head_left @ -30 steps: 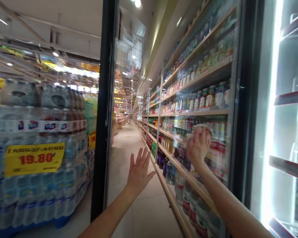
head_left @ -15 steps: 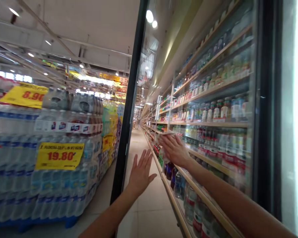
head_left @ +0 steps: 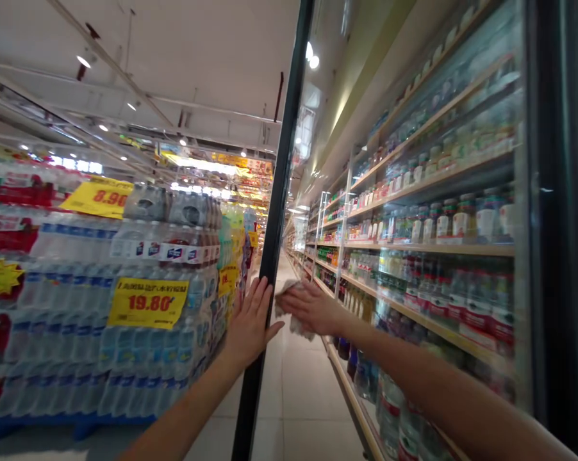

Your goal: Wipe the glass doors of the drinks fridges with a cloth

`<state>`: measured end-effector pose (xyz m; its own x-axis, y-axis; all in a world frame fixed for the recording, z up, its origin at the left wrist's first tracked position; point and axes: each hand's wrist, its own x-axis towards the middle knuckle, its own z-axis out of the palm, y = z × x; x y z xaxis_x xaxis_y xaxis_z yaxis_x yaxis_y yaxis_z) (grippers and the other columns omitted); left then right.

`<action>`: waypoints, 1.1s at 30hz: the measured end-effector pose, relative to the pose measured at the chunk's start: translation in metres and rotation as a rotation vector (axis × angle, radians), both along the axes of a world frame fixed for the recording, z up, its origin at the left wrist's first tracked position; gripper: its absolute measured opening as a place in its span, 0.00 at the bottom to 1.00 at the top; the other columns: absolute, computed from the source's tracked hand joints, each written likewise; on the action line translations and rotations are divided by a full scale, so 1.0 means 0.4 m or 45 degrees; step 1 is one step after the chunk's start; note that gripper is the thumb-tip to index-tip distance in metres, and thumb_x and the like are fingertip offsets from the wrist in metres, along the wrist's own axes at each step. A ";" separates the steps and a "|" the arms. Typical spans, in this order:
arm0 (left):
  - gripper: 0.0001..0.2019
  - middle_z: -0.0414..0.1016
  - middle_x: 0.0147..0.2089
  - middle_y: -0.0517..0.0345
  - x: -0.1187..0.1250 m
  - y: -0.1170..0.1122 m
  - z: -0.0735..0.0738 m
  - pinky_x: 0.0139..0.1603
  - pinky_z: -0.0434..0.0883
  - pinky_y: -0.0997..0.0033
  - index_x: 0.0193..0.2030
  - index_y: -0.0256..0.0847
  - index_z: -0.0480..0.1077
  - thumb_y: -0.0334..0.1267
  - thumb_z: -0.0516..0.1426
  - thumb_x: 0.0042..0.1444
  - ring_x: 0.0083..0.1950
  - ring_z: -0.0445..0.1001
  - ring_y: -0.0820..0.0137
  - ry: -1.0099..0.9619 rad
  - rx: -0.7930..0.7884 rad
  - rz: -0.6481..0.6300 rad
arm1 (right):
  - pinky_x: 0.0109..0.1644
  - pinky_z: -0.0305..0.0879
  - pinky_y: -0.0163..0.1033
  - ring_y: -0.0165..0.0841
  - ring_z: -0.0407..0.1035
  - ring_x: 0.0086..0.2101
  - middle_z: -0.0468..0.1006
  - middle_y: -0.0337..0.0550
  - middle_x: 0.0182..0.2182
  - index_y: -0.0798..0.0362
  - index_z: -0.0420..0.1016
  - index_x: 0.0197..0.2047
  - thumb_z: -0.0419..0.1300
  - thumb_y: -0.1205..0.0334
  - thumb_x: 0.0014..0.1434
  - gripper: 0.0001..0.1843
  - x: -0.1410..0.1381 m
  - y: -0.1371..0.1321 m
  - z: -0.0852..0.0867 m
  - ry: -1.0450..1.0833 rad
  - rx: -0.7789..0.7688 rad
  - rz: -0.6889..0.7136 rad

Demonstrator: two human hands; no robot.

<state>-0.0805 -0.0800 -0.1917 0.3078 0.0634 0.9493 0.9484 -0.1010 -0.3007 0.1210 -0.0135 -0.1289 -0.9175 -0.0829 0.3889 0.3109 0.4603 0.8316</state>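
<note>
Ceiling lamps (head_left: 83,62) are strung over a big shop floor, and far left a stack of bottled water (head_left: 61,336) is seen on its blue base, with a yellow price sign (head_left: 147,303) marked 19.80 on its front.

Across to the dark frame bar (head_left: 289,147), and the left hand (head_left: 250,323) is laid flat over it: fingers close together, thumb spread out toward the pane, nothing gripped. That edge is best braced lightly, the thumb kept clear of the cloth's path.

Just right of the bar comes the cloth (head_left: 283,304), bunched and pale, near the left edge of the glass pane (head_left: 395,160). It is held under the right hand (head_left: 320,310), fingers extended and pressed together; whether any fold is pinched beneath cannot be told. Wiping looks to be the step in hand, and for that the cloth is best kept flat under the whole palm, with even pressure carried right up to the bar and strokes overlapped so no strip is missed. Bare fingertips are best kept off the glass, as prints could be left.

Further right, shelved drinks (head_left: 462,221) are seen in or through the pane, closed off by another dark upright (head_left: 555,192).
</note>
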 end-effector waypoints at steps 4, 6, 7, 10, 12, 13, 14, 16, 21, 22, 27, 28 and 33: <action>0.33 0.59 0.64 0.37 -0.011 0.004 -0.005 0.66 0.48 0.49 0.64 0.31 0.51 0.49 0.52 0.57 0.67 0.53 0.55 0.003 -0.024 0.017 | 0.66 0.36 0.57 0.43 0.45 0.63 0.54 0.48 0.64 0.56 0.56 0.63 0.47 0.61 0.61 0.27 -0.032 0.001 0.172 0.763 -0.020 -0.132; 0.33 0.58 0.64 0.36 -0.011 0.007 -0.012 0.66 0.48 0.49 0.64 0.30 0.52 0.49 0.53 0.57 0.68 0.52 0.55 0.011 -0.045 0.011 | 0.66 0.35 0.57 0.43 0.42 0.64 0.51 0.47 0.65 0.56 0.55 0.64 0.47 0.61 0.61 0.28 -0.049 0.005 0.201 0.870 -0.031 -0.133; 0.33 0.58 0.64 0.36 -0.012 0.009 -0.018 0.66 0.48 0.49 0.64 0.30 0.52 0.50 0.53 0.57 0.68 0.51 0.55 0.017 -0.059 0.009 | 0.67 0.34 0.57 0.43 0.42 0.64 0.51 0.48 0.65 0.56 0.55 0.64 0.48 0.60 0.60 0.29 -0.056 0.005 0.177 0.809 -0.035 -0.115; 0.34 0.58 0.64 0.36 -0.024 0.010 -0.042 0.66 0.47 0.49 0.64 0.30 0.51 0.50 0.53 0.57 0.68 0.51 0.55 0.045 -0.090 0.001 | 0.67 0.35 0.53 0.42 0.45 0.63 0.54 0.50 0.64 0.58 0.55 0.64 0.51 0.58 0.59 0.30 -0.057 -0.006 -0.023 0.368 -0.078 -0.044; 0.35 0.58 0.64 0.36 -0.034 0.010 -0.054 0.66 0.47 0.49 0.65 0.30 0.50 0.50 0.53 0.57 0.68 0.51 0.56 0.079 -0.097 -0.002 | 0.68 0.37 0.48 0.37 0.48 0.62 0.60 0.46 0.61 0.57 0.59 0.62 0.51 0.56 0.59 0.29 -0.045 -0.013 -0.171 0.051 -0.121 0.021; 0.35 0.58 0.64 0.36 -0.039 0.010 -0.057 0.66 0.47 0.49 0.65 0.30 0.49 0.50 0.53 0.57 0.68 0.51 0.56 0.098 -0.093 -0.003 | 0.68 0.39 0.46 0.35 0.48 0.62 0.62 0.45 0.61 0.56 0.60 0.61 0.51 0.56 0.60 0.27 -0.039 -0.014 -0.221 -0.068 -0.135 0.044; 0.36 0.58 0.64 0.36 -0.042 0.011 -0.057 0.66 0.47 0.49 0.65 0.30 0.49 0.50 0.53 0.57 0.68 0.51 0.56 0.114 -0.088 -0.003 | 0.68 0.39 0.45 0.34 0.49 0.62 0.63 0.43 0.60 0.55 0.61 0.60 0.51 0.56 0.60 0.26 -0.034 -0.013 -0.245 -0.141 -0.150 0.063; 0.36 0.57 0.64 0.35 -0.042 0.014 -0.052 0.66 0.48 0.49 0.66 0.30 0.47 0.50 0.53 0.57 0.68 0.50 0.56 0.125 -0.079 -0.007 | 0.68 0.39 0.46 0.34 0.49 0.62 0.62 0.44 0.60 0.55 0.61 0.60 0.50 0.56 0.61 0.26 -0.032 -0.008 -0.223 -0.098 -0.170 0.061; 0.37 0.56 0.65 0.35 -0.025 0.022 -0.028 0.65 0.49 0.48 0.67 0.32 0.43 0.51 0.52 0.58 0.69 0.48 0.55 0.051 -0.063 -0.031 | 0.67 0.31 0.58 0.43 0.43 0.63 0.52 0.50 0.64 0.57 0.56 0.63 0.49 0.59 0.61 0.28 -0.049 0.009 -0.071 0.544 -0.131 -0.056; 0.37 0.56 0.65 0.35 -0.022 0.023 -0.025 0.65 0.49 0.48 0.67 0.32 0.43 0.51 0.51 0.58 0.69 0.48 0.55 0.036 -0.057 -0.036 | 0.67 0.31 0.57 0.42 0.43 0.63 0.53 0.50 0.64 0.58 0.57 0.63 0.49 0.59 0.61 0.28 -0.050 0.010 -0.074 0.503 -0.095 -0.024; 0.35 0.56 0.65 0.36 -0.014 0.030 0.008 0.65 0.50 0.50 0.68 0.32 0.43 0.49 0.50 0.60 0.69 0.48 0.56 0.056 -0.006 -0.065 | 0.68 0.37 0.51 0.37 0.50 0.61 0.62 0.43 0.60 0.54 0.64 0.58 0.47 0.56 0.62 0.24 -0.027 0.012 -0.070 -0.009 0.061 0.122; 0.35 0.55 0.65 0.36 -0.010 0.035 0.022 0.65 0.50 0.50 0.68 0.32 0.42 0.49 0.50 0.60 0.69 0.48 0.56 0.056 0.008 -0.068 | 0.67 0.38 0.52 0.38 0.50 0.61 0.61 0.43 0.61 0.54 0.62 0.60 0.46 0.57 0.62 0.24 -0.018 0.013 -0.024 0.081 0.064 0.059; 0.37 0.54 0.66 0.38 0.044 0.071 0.133 0.66 0.46 0.50 0.68 0.33 0.43 0.52 0.51 0.58 0.69 0.48 0.57 0.068 0.045 -0.084 | 0.66 0.38 0.57 0.41 0.44 0.64 0.52 0.44 0.65 0.53 0.56 0.63 0.42 0.60 0.64 0.25 0.021 -0.003 0.287 0.802 0.039 -0.228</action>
<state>-0.0628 -0.0517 -0.1385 0.3603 0.0081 0.9328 0.9226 -0.1508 -0.3551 0.1295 -0.0145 -0.0142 -0.5155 0.0300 0.8564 0.8124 0.3350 0.4773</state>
